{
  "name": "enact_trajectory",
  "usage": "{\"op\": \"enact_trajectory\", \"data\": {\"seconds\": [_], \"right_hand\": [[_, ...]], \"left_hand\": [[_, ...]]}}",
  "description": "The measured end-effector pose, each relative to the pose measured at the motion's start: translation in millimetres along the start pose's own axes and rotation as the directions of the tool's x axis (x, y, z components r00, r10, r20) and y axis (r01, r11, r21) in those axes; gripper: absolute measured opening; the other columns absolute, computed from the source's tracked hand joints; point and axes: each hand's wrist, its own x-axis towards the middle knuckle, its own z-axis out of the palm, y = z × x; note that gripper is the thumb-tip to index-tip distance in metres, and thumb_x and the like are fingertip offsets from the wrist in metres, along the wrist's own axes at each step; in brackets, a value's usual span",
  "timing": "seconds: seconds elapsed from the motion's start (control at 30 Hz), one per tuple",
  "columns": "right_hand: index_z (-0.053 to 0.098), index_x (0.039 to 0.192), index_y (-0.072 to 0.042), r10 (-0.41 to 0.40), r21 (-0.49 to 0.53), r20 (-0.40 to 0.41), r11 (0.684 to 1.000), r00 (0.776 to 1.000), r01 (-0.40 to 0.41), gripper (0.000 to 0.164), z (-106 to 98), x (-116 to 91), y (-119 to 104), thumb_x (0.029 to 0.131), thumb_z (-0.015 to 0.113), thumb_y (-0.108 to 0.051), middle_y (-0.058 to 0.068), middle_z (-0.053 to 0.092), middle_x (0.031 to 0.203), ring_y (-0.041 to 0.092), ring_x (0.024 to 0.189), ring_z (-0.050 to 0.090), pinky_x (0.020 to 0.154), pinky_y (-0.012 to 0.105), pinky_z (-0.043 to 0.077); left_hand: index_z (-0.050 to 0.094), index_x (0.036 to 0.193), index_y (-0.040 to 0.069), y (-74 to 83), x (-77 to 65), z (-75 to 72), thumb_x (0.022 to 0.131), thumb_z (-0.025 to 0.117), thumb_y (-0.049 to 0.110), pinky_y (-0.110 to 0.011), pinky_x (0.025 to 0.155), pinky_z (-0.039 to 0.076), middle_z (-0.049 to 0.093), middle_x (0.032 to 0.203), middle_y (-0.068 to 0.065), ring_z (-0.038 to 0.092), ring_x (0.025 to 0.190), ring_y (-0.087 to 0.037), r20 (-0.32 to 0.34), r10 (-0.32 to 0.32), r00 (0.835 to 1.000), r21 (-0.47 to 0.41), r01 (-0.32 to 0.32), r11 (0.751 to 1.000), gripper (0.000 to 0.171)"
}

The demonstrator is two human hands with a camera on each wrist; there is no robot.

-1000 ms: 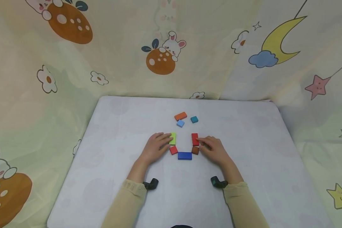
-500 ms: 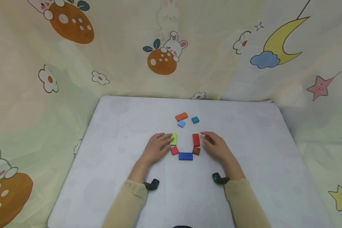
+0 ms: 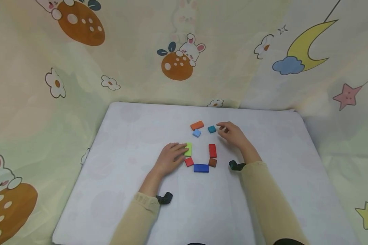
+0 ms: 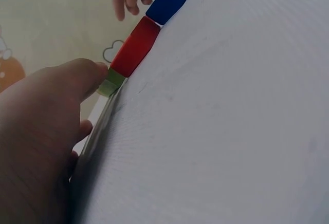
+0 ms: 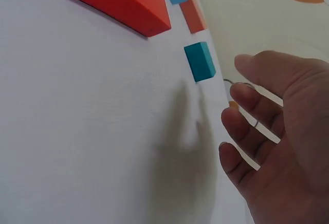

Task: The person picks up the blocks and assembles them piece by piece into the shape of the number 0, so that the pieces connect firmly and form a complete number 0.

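My left hand [image 3: 171,158] rests beside a lime green block [image 3: 188,149], its fingertips touching the block's left side. Just below that block lies a small red block [image 3: 189,162], and a long blue block [image 3: 201,168] sits lower still. On the right a brown block [image 3: 213,162] adjoins a longer red block [image 3: 212,150]. Loosely bent and holding nothing, my right hand [image 3: 233,133] hovers just right of a teal block [image 3: 212,129]. The right wrist view shows a gap between the fingers and the teal block [image 5: 200,61].
An orange block [image 3: 197,125] and a light blue block [image 3: 197,133] lie close together left of the teal one. All stand on a white-covered table [image 3: 125,129], its far edge near a printed cloth backdrop [image 3: 135,51].
My right hand has left the longer red block and moved away from me, up beside the teal block. The left hand stays at the lime green block.
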Motion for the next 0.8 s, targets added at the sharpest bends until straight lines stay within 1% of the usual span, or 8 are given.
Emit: {"op": "enact_trajectory", "data": {"seconds": [0.17, 0.27, 0.4, 0.63, 0.8], "right_hand": [[0.05, 0.143, -0.023, 0.02, -0.024, 0.048, 1.0, 0.999, -0.019, 0.047, -1.1, 22.0, 1.2, 0.097, 0.062, -0.021, 0.009, 0.056, 0.128, 0.03, 0.116, 0.05, 0.1, 0.047, 0.049], [0.05, 0.143, -0.023, 0.032, -0.043, 0.083, 0.999, 0.996, -0.029, 0.048, -0.5, 29.2, 0.1, 0.097, 0.062, -0.02, 0.01, 0.055, 0.129, 0.031, 0.119, 0.05, 0.103, 0.049, 0.048], [0.052, 0.142, -0.022, 0.048, -0.077, 0.123, 0.996, 0.991, -0.039, 0.046, 1.8, 34.5, -0.5, 0.097, 0.061, -0.019, 0.01, 0.054, 0.13, 0.032, 0.121, 0.049, 0.104, 0.05, 0.048], [0.056, 0.138, -0.022, 0.06, -0.104, 0.101, 0.993, 0.993, -0.05, 0.041, 5.9, 38.5, 0.6, 0.097, 0.06, -0.018, 0.009, 0.053, 0.128, 0.031, 0.119, 0.05, 0.103, 0.049, 0.048], [0.056, 0.137, -0.02, 0.058, -0.108, 0.099, 0.993, 0.993, -0.047, 0.04, 8.5, 40.3, 1.6, 0.098, 0.06, -0.018, 0.011, 0.054, 0.128, 0.032, 0.119, 0.051, 0.104, 0.05, 0.048]], "left_hand": [[0.051, 0.144, 0.037, 0.1, -0.6, 0.3, 0.101, 0.051, 0.043, -0.042, 0.122, 0.024, 0.043, 0.154, 0.015, 0.036, 0.145, -0.018, -0.009, 0.001, 1.0, 0.01, -0.001, 1.0, 0.043], [0.051, 0.143, 0.037, -0.6, -0.6, 1.3, 0.101, 0.051, 0.043, -0.042, 0.122, 0.024, 0.043, 0.153, 0.016, 0.036, 0.145, -0.018, -0.016, 0.003, 1.0, 0.02, -0.003, 1.0, 0.043], [0.05, 0.144, 0.038, -2.1, 0.1, 2.7, 0.101, 0.051, 0.043, -0.042, 0.122, 0.025, 0.043, 0.154, 0.016, 0.036, 0.145, -0.017, -0.018, 0.001, 1.0, 0.019, -0.001, 1.0, 0.043], [0.049, 0.144, 0.039, -1.5, 1.3, 1.8, 0.1, 0.051, 0.045, -0.043, 0.121, 0.027, 0.043, 0.154, 0.016, 0.035, 0.145, -0.017, -0.02, -0.004, 1.0, 0.024, 0.005, 1.0, 0.044], [0.05, 0.144, 0.038, -1.2, -0.1, 0.8, 0.1, 0.051, 0.045, -0.042, 0.122, 0.026, 0.043, 0.154, 0.016, 0.035, 0.145, -0.017, -0.01, -0.009, 1.0, 0.025, 0.01, 1.0, 0.044]]}}
